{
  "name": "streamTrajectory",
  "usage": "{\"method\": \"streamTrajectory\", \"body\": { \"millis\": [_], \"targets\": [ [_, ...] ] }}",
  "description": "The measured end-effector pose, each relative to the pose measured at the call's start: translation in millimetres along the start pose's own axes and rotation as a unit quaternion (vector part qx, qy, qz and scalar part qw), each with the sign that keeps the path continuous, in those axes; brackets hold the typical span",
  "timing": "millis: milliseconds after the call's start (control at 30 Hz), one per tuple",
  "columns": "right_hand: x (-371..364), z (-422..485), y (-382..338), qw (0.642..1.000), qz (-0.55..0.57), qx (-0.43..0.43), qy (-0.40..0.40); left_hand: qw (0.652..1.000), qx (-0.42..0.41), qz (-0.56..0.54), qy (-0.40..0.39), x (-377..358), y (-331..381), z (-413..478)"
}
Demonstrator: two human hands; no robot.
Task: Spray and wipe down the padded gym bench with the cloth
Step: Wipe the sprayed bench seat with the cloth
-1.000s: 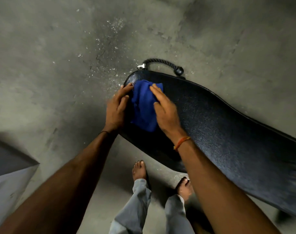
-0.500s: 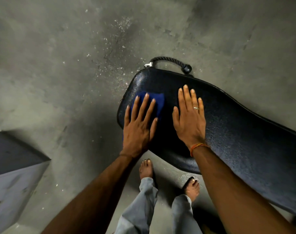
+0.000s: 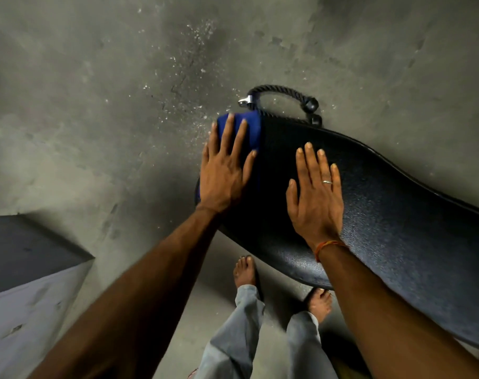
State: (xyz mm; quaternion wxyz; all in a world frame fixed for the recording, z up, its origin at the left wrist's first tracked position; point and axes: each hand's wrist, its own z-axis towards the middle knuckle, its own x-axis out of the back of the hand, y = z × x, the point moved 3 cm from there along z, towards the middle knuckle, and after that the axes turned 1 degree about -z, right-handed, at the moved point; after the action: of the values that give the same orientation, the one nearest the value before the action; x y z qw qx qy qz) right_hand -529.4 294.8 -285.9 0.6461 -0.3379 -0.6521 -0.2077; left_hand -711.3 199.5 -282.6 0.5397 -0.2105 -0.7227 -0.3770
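The black padded gym bench [image 3: 397, 214] stretches from the centre to the right edge of the head view. A blue cloth [image 3: 252, 129] lies on its far-left end, partly covered. My left hand [image 3: 224, 170] presses flat on the cloth with straight, spread fingers at the pad's left corner. My right hand [image 3: 315, 192], wearing a ring, rests flat on the bare pad to the right of the cloth, fingers straight. No spray bottle is in view.
A black rope handle [image 3: 282, 91] with a metal clip lies on the concrete floor just beyond the bench's end. White specks dot the floor there. A grey box-like block [image 3: 27, 269] stands at lower left. My bare feet [image 3: 246, 272] are beneath the bench's near edge.
My left hand has pushed the cloth up and left to the pad's far corner. A second ago both hands held the cloth; my right hand has since let go and lies flat on the pad.
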Motion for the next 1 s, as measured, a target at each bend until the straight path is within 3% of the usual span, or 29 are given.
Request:
{"method": "streamTrajectory", "body": {
  "millis": [133, 400, 533, 633, 767, 900, 1000],
  "targets": [
    [4, 1, -2, 1.000, -0.001, -0.003, -0.002, 0.999, 0.036, 0.027, -0.028, -3, -3, -51],
    [3, 2, -1, 1.000, 0.002, -0.002, 0.001, 0.999, 0.031, 0.006, -0.020, 3, -2, 49],
    [6, 1, -1, 1.000, 0.007, 0.001, -0.004, 1.000, 0.005, 0.018, 0.010, 5, -11, -27],
    [6, 2, 0, 1.000, 0.016, 0.000, -0.007, 0.999, 0.007, 0.031, -0.012, 2, -16, -82],
    [4, 2, -1, 1.000, 0.011, 0.001, 0.001, 0.995, -0.068, 0.051, -0.044, 3, -26, -19],
    [3, 1, 0, 1.000, 0.011, -0.001, 0.008, 1.000, 0.004, 0.002, -0.025, 7, 0, 53],
    [5, 1, -1, 1.000, 0.014, -0.003, 0.013, 1.000, 0.001, 0.019, -0.005, 6, 5, 21]
  ]
}}
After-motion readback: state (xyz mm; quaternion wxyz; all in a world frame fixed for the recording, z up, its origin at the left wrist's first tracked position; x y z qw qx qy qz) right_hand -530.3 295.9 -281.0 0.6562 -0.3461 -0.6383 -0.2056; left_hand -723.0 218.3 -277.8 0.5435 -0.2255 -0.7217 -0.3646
